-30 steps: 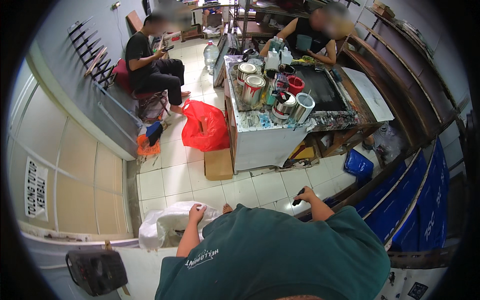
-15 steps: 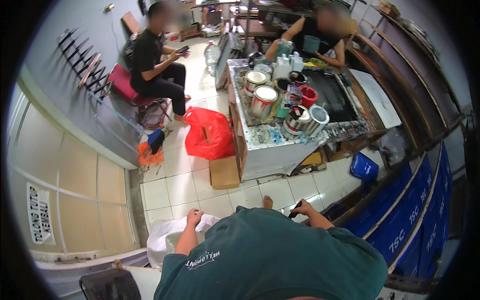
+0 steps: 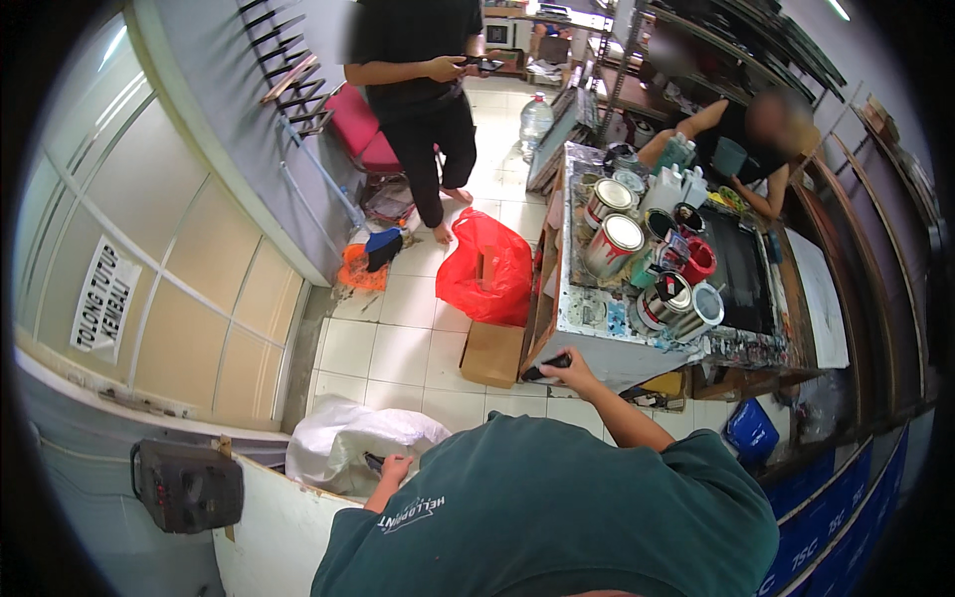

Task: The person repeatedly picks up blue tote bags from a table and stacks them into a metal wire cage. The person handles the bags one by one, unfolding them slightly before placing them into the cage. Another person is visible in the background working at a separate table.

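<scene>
My right hand [image 3: 575, 372] is closed around a small black elongated object [image 3: 545, 367], held out in front of me near the corner of the paint table; its exact kind does not show. My left hand [image 3: 397, 469] is low at the right side of a white woven sack [image 3: 343, 438], fingers curled. A small dark thing [image 3: 374, 462] shows at its fingertips, against the sack; I cannot make out what it is.
A paint-stained table [image 3: 587, 316] bears several cans and bottles. Before it lie a red plastic bag [image 3: 468, 284] and a cardboard box [image 3: 490, 355]. One person [image 3: 418, 109] stands with a phone; another [image 3: 756, 149] is behind the table. A black speaker [image 3: 189, 486] is at left.
My right hand has moved forward and left with the black object. The left hand has dropped lower beside the sack. The seated person has stood up. My view has turned left.
</scene>
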{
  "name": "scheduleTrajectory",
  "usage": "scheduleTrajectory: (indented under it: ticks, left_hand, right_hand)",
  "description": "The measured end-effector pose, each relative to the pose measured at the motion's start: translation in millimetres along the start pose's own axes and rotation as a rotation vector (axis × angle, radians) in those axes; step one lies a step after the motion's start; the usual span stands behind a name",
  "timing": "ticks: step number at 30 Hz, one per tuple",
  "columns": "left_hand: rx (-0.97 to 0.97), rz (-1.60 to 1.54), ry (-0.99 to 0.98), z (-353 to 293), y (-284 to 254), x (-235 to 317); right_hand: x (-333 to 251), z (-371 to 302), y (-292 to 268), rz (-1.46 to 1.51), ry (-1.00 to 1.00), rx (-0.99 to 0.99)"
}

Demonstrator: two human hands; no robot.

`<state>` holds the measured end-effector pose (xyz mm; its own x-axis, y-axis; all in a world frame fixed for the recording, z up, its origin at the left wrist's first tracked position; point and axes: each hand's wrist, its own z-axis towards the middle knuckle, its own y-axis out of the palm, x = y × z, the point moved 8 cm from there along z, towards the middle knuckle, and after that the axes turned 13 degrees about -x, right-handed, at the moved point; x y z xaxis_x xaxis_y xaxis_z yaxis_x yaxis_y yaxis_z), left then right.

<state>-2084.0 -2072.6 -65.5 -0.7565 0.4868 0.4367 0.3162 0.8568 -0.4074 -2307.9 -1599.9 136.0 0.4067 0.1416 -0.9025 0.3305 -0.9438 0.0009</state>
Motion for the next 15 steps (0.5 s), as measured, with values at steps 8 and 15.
scheduleTrajectory:
  ticks: [8, 15]
  left_hand:
    - [0.069, -0.019, 0.066, 20.0, 7.0, 14.7]
    - [0.114, -0.104, 0.151, 27.5, 2.8, 44.1]
  right_hand:
    - [-261.6, -11.1, 43.1, 0.355, -0.619, -0.158]
    - [-354.3, -44.1, 52.4, 0.307, -0.818, -0.061]
